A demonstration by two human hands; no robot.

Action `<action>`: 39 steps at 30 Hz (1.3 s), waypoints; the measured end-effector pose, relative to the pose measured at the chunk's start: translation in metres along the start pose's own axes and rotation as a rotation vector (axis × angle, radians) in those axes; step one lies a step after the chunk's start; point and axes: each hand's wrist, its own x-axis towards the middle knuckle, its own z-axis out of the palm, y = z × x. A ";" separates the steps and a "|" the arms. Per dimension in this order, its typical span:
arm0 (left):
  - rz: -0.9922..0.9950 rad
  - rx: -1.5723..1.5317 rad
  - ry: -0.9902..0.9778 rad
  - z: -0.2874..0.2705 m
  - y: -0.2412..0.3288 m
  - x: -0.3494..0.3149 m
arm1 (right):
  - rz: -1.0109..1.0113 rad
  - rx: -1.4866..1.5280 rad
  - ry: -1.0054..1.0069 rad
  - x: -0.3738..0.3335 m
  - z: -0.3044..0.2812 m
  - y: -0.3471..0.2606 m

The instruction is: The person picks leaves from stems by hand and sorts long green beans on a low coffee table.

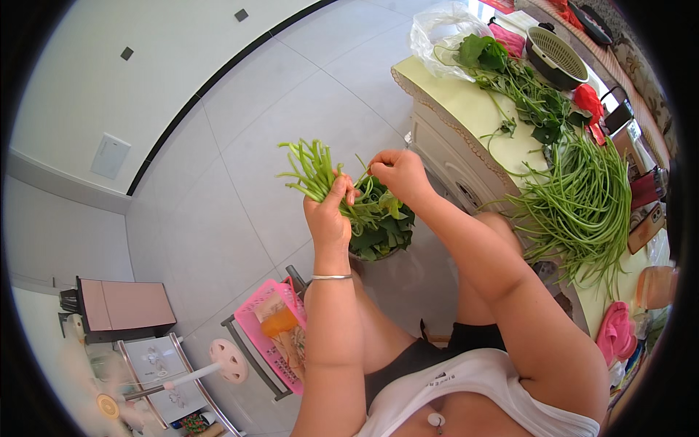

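While left hand point(329, 217) clasps green stems point(312, 171), right hand point(402, 173) pinches probably 1 stalk point(362, 162); white top point(480, 369) bears lettering point(447, 379).

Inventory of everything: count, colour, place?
Table: one, pale yellow top, right
Stem bunch: one, green, centre
Leaves: one heap, green, centre
Stem pile: one, green, right tabletop
Leafy vines: one heap, green, upper tabletop
Plastic bag: one, clear, table's far end
Strainer: one, green and dark, upper right
Cloth: one, pink, lower right
Phone: one, brown, beside stem pile
Basket: one, pink, lower left
Fan: one, pinkish white, lower left
Other items: uncounted, mixed, right edge
Bracelet: one, silver, left wrist
Left hand: one, bare, around stem bunch
Right hand: one, bare, curled, near leaves
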 end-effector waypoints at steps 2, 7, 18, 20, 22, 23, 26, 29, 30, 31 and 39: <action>-0.001 0.051 -0.009 0.004 -0.001 -0.001 | -0.069 -0.173 0.083 -0.001 0.000 -0.001; 0.083 -0.065 0.134 -0.016 0.024 -0.012 | 0.123 -0.023 0.004 0.034 -0.038 0.027; -0.221 0.260 -0.062 -0.009 0.015 -0.011 | 0.321 0.657 -0.580 0.005 -0.043 -0.014; -0.301 0.248 -0.122 -0.007 0.013 -0.012 | 0.295 0.679 -0.565 0.004 -0.039 -0.016; -0.286 0.243 -0.139 -0.013 0.009 -0.011 | 0.291 0.677 -0.521 0.003 -0.037 -0.019; -0.279 0.242 -0.146 -0.017 0.008 -0.010 | 0.299 0.677 -0.484 0.003 -0.037 -0.019; -0.177 0.100 0.013 -0.025 0.007 -0.006 | 0.311 0.619 -0.429 0.007 -0.036 -0.012; -0.161 -0.059 0.110 -0.033 0.012 0.001 | 0.298 0.425 -0.454 0.008 -0.033 -0.004; -0.157 -0.087 0.163 -0.034 0.014 0.002 | 0.296 0.350 -0.444 0.003 -0.026 -0.003; -0.149 -0.101 0.200 -0.036 0.014 0.002 | 0.294 0.274 -0.435 -0.002 -0.021 -0.002; -0.083 -0.198 0.361 -0.036 0.016 0.003 | -0.097 -0.095 -0.477 -0.016 0.010 0.019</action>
